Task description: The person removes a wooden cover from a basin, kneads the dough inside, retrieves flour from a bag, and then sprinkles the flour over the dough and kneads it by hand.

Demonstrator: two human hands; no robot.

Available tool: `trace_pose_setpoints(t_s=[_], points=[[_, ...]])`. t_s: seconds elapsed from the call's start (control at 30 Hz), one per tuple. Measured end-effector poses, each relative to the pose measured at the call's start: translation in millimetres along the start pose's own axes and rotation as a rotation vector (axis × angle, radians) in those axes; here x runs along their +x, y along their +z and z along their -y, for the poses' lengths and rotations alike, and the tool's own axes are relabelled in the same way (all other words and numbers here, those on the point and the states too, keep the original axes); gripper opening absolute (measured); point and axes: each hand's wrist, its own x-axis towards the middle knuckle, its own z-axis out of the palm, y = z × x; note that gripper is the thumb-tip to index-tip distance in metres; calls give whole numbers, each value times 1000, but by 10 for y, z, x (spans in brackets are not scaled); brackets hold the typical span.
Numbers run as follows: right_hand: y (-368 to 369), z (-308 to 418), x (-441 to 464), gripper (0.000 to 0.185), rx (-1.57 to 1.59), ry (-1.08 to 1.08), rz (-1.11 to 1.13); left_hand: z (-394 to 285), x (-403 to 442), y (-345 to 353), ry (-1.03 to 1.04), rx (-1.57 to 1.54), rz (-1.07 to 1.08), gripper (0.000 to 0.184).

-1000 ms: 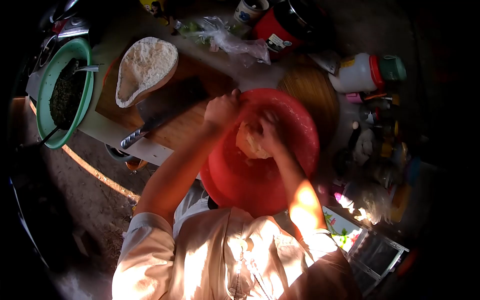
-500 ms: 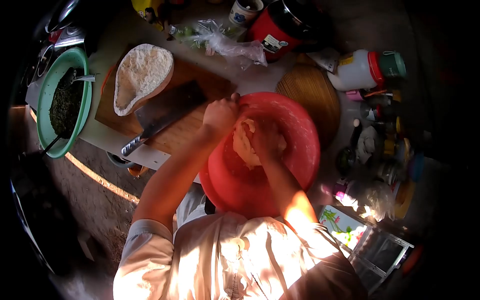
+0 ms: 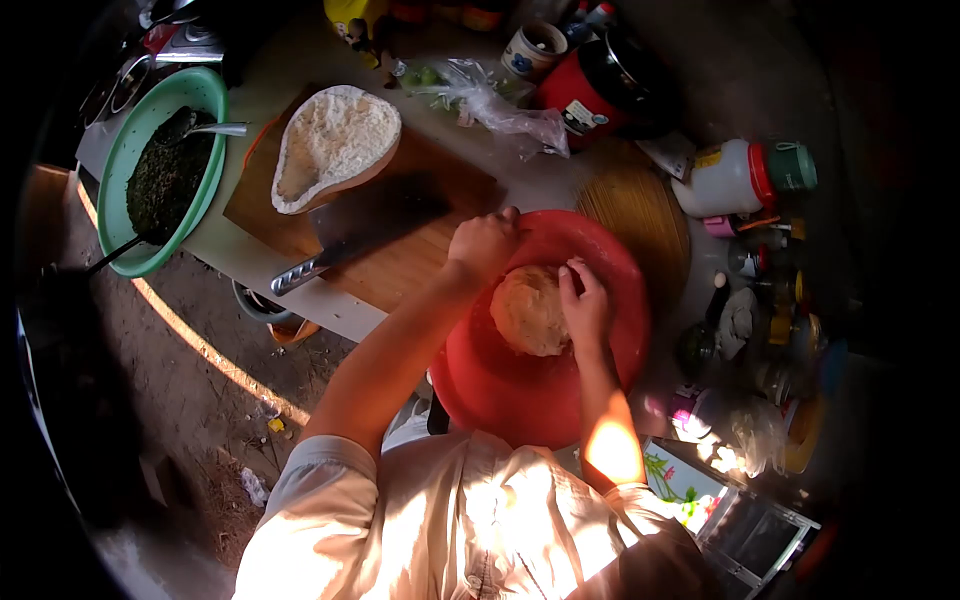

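Note:
A rounded lump of pale dough (image 3: 530,312) lies in the red plastic basin (image 3: 470,395). My left hand (image 3: 485,243) is closed over the basin's upper left rim. Inside the basin, my right hand (image 3: 588,303) rests against the dough's right side, its fingers curled in at the edge. Left of the basin, a cleaver (image 3: 370,225) lies on a wooden cutting board (image 3: 400,280). Also on the board is a scoop-shaped bowl of white flour (image 3: 335,140).
A green basin (image 3: 212,165) of dark chopped filling with a spoon stands at far left. Behind are a plastic bag (image 3: 500,105) and a red cooker (image 3: 580,100). A round slatted wooden board (image 3: 640,220), a white jar (image 3: 722,178) and several bottles crowd the right.
My right hand has shifted from on top of the dough to its right edge, and the dough shows as a rounder lump. My left hand stays on the rim. The view has shifted.

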Motion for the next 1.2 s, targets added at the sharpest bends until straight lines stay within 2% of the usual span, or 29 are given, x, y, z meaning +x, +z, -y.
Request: trace_pose_setpoints(t_s=[0.03,0.1,0.17,0.23,0.33,0.4,0.47,0.53,0.63,0.67,0.7,0.73,0.77,0.83,0.9,0.97,1.0,1.03,1.1,1.17,1.2], points=[[-125,144,105,23,-211,-206,-99,-18,-23,-13,-9,0,13,37],[-282,304,257,19,-125,-7,-131,-30,-13,-16,-34,-16,30,33],[-314,362,407,15,445,172,-53,-10,-14,10,-53,-65,27,33],[-335,787,548,12,559,163,-11,7,-43,-8,-69,-128,15,32],[-108,1347,789,9,467,-223,232,63,-170,-65,-118,-260,-28,42],[223,1755,952,9,485,-273,449,194,-324,4,-116,-277,-12,45],[665,2042,1132,13,399,-456,476,271,-522,19,-106,-296,9,49],[1140,2183,1357,21,205,-617,525,274,-730,-16,-226,-478,-35,44],[1659,2478,1456,28,103,-741,410,313,-856,57,-223,-557,-103,37],[1757,2589,1445,30,22,-656,469,343,-851,25,-223,-559,-108,37],[1840,2682,1435,32,-58,-568,528,363,-851,-5,-162,-516,4,38],[1943,2721,1437,36,-137,-545,588,381,-857,-27,-101,-471,118,40],[2089,2668,1455,36,-140,-547,590,399,-859,-13,-102,-474,117,40],[2343,2537,1469,39,-98,-590,704,428,-869,20,-92,-612,53,37],[2251,2592,1443,35,-103,-543,679,404,-882,-104,-106,-596,75,37],[2073,2563,1510,27,109,-367,735,384,-858,-100,-116,-579,107,38],[1938,2574,1526,24,197,-410,707,387,-824,-6,-152,-561,-1,39],[1731,2517,1567,25,334,-148,877,354,-835,112,-184,-545,-96,42],[1194,2434,1592,21,447,-47,946,366,-820,35,-177,-499,5,44],[426,2347,1494,18,420,-42,963,373,-810,93,-165,-522,-66,40],[124,2167,1403,18,334,-115,881,373,-812,105,-156,-537,-86,39]])
